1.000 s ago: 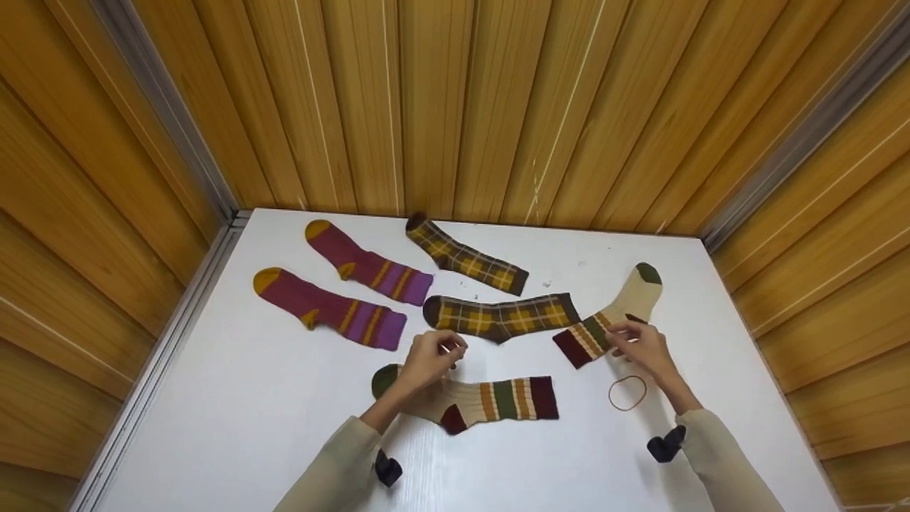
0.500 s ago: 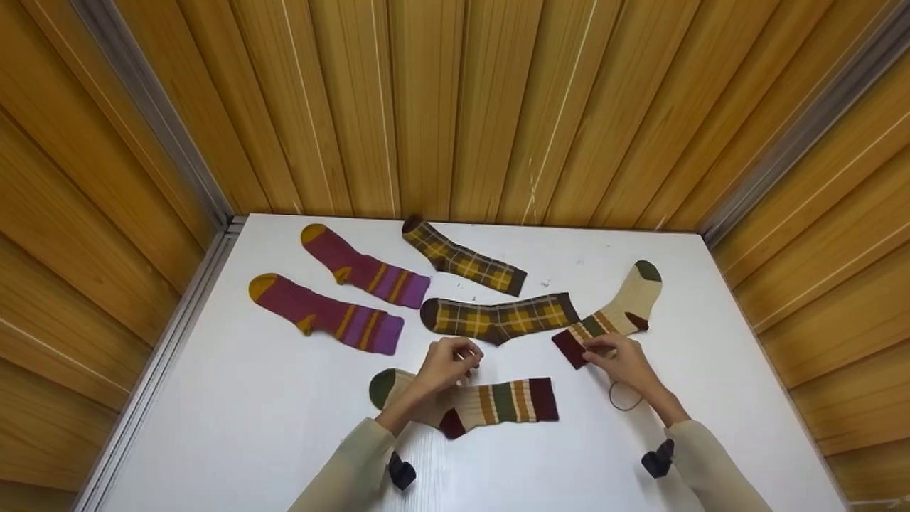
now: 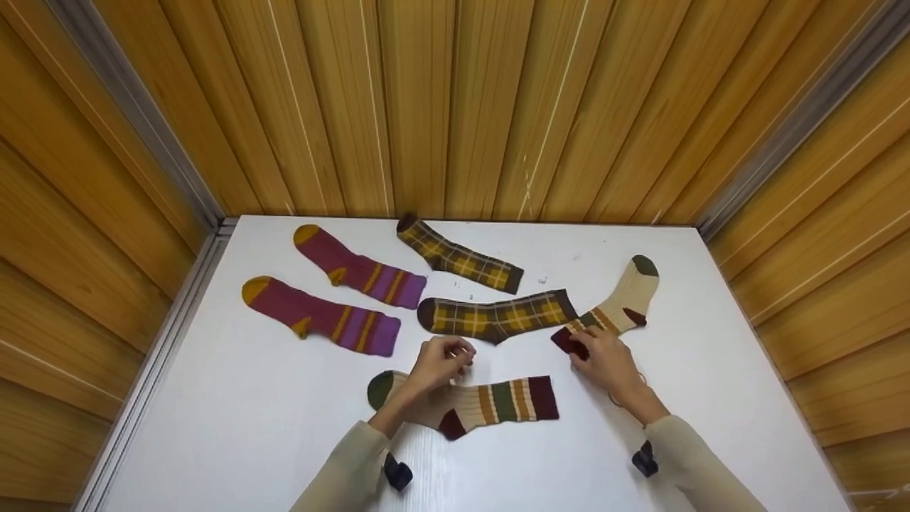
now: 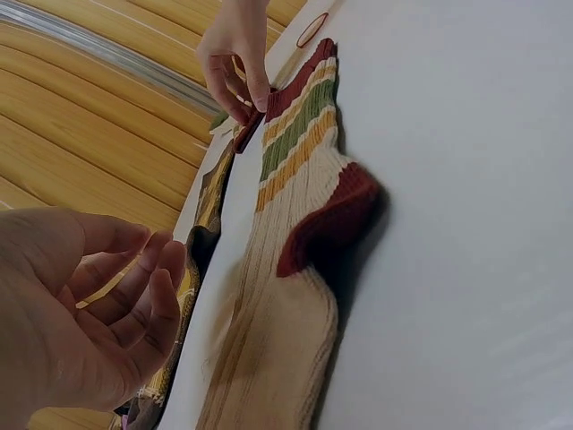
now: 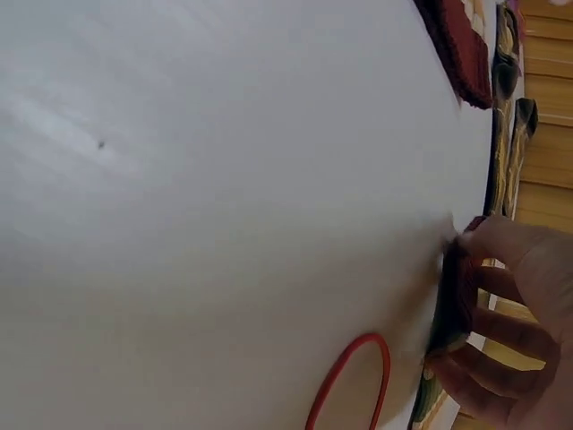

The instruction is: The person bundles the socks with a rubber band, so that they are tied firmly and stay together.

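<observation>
My right hand [image 3: 610, 364] is at the dark red cuff of a cream striped sock [image 3: 631, 291] with a green toe on the right. In the right wrist view, thumb and fingers grip this cuff [image 5: 457, 291] from its two edges. My left hand [image 3: 434, 366] hovers over the foot of the matching cream sock [image 3: 503, 404], which lies flat in front. Its fingers are loosely curled and hold nothing, as the left wrist view shows. A thin red elastic band [image 5: 385, 372] lies on the table beside the right hand, mostly hidden under the wrist in the head view.
Two brown and yellow plaid socks [image 3: 498, 318] lie mid-table and farther back. At the left are two maroon and purple socks [image 3: 323, 313] with mustard toes. The white table [image 3: 234, 427] is enclosed by wood-look panel walls [image 3: 419, 107].
My right hand has moved left and down along the right cream sock, from its striped leg to the cuff, and now grips it. The left hand has shifted slightly right.
</observation>
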The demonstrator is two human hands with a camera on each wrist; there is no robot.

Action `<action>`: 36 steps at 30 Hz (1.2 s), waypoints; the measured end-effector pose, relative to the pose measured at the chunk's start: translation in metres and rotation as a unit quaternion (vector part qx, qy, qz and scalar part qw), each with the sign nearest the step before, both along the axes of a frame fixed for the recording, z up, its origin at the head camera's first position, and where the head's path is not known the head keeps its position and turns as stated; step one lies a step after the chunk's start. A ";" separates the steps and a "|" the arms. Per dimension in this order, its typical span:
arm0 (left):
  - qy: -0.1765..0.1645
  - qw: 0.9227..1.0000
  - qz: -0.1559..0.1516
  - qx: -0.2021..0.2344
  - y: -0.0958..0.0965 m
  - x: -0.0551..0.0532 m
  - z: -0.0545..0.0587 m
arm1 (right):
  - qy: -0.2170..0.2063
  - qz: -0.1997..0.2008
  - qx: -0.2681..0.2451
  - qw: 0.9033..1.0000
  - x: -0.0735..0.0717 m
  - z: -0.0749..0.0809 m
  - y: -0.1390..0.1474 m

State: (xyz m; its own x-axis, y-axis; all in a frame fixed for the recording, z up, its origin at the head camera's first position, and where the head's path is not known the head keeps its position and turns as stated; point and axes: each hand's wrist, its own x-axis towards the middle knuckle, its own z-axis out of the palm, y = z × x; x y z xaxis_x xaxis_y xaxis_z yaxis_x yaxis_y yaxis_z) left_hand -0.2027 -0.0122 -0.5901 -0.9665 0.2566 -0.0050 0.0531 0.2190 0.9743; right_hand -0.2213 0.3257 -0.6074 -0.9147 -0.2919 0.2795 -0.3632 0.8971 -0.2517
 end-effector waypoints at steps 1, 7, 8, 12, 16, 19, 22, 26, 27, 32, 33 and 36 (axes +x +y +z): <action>0.001 1.000 0.000 0.003 0.001 0.000 0.000 | 0.014 0.007 0.014 1.000 0.000 -0.001 0.000; 0.000 1.000 -0.013 0.015 0.005 -0.002 0.001 | 0.042 0.029 0.056 0.997 0.001 -0.003 0.003; 0.000 1.000 -0.017 0.014 0.005 -0.002 0.001 | 0.040 0.029 0.052 0.997 0.002 -0.003 0.004; -0.002 1.000 -0.024 0.002 0.006 -0.004 -0.001 | 0.034 0.032 0.025 0.999 0.005 -0.001 0.010; -0.008 1.000 -0.021 -0.006 0.005 -0.004 -0.003 | 0.014 0.044 0.019 0.999 0.009 0.000 0.016; -0.010 1.000 -0.025 -0.005 0.006 -0.005 -0.002 | -0.021 0.042 0.018 0.999 0.013 0.002 0.022; -0.010 0.999 -0.035 -0.006 0.009 -0.007 -0.001 | -0.060 0.021 0.014 0.998 0.014 0.007 0.031; -0.002 0.999 -0.046 -0.010 0.015 -0.011 0.003 | -0.079 -0.002 0.018 0.997 0.013 0.010 0.043; -0.001 0.999 -0.049 -0.011 0.017 -0.012 0.004 | -0.075 -0.005 0.021 0.997 0.013 0.010 0.045; -0.002 0.998 -0.061 -0.014 0.024 -0.014 0.009 | -0.051 -0.005 0.011 0.999 0.004 0.012 0.048; -0.003 0.998 -0.065 -0.015 0.025 -0.014 0.009 | -0.052 -0.005 0.005 0.999 0.002 0.013 0.050; -0.007 0.997 -0.079 -0.020 0.029 -0.013 0.010 | -0.074 -0.019 -0.030 0.997 -0.002 0.018 0.061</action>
